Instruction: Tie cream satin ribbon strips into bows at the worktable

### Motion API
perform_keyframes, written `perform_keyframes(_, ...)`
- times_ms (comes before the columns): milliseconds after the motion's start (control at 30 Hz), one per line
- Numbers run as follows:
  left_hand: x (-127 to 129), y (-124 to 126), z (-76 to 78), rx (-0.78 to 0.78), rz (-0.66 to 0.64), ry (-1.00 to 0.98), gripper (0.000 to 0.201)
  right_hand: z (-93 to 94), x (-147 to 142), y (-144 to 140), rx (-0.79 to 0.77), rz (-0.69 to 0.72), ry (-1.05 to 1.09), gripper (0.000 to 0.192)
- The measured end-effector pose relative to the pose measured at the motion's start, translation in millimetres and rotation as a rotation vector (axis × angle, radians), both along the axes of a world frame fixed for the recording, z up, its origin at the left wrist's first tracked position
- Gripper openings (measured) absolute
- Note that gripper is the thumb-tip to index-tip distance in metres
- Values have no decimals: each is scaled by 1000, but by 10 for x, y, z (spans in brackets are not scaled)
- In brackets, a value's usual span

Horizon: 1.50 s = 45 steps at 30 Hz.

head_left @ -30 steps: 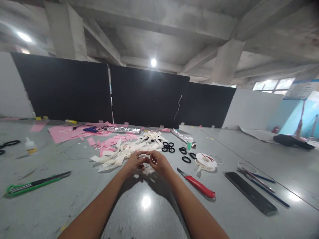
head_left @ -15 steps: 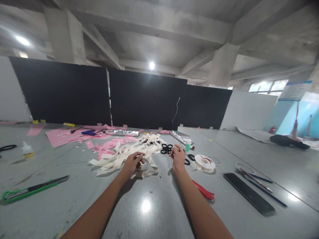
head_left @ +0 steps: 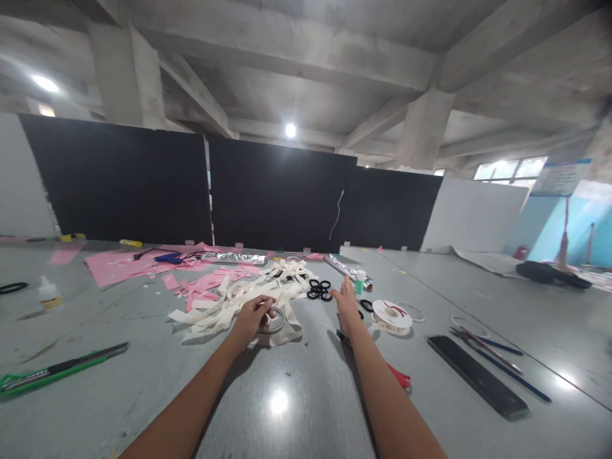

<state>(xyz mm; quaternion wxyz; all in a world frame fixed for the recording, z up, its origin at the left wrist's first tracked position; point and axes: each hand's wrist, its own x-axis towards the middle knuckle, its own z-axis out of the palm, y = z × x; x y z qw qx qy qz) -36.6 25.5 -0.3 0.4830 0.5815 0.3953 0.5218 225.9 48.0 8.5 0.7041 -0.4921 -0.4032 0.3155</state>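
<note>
My left hand [head_left: 252, 320] is closed on a thin grey ring [head_left: 274, 320], pinching its left side above the cream fabric strips [head_left: 224, 312]. My right hand [head_left: 347, 302] has its fingers stretched forward and the thumb apart, with nothing seen in it. Just left of its thumb lies a cluster of black rings [head_left: 313, 294]. A small green-and-white bottle [head_left: 360, 283] stands close to the fingers on the right. Beside that wrist are another black ring [head_left: 366, 306] and a white ribbon spool [head_left: 392, 315]. A red-handled tool [head_left: 400, 376] lies partly hidden under my right forearm.
A green utility knife [head_left: 62, 368] and a small glue bottle [head_left: 48, 293] are on the left. Pink sheets and scraps [head_left: 112, 264] lie behind. To the right are a dark flat bar [head_left: 478, 376] and several slim tools [head_left: 502, 360]. Black panels [head_left: 282, 191] border the table's far side.
My right hand has shifted slightly right, its bent fingers now straightened out. The left hand keeps its hold on the grey ring in nearly the same place.
</note>
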Motion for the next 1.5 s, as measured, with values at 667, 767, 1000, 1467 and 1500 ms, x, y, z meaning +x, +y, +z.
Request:
perform_keyframes(667,-142,-133,105,331,219,755,23,-128,-419,-174,45,291,-932,34)
perform_keyframes(767,-115,-149,116,426,-38,802,17,-110,-501,-260,102,483,-1117,34)
perform_keyframes(1000,-54,-150,85,487,-178,800,19,-34,-532,-352,2,551,-1246,19)
perform_keyframes(1467,-279,-114,208,329,376,757,21,75,-331,-249,-61,124,-1266,23)
perform_keyframes(1500,-299,-107,206,320,437,769,20,82,-315,-255,-97,125,-1260,23)
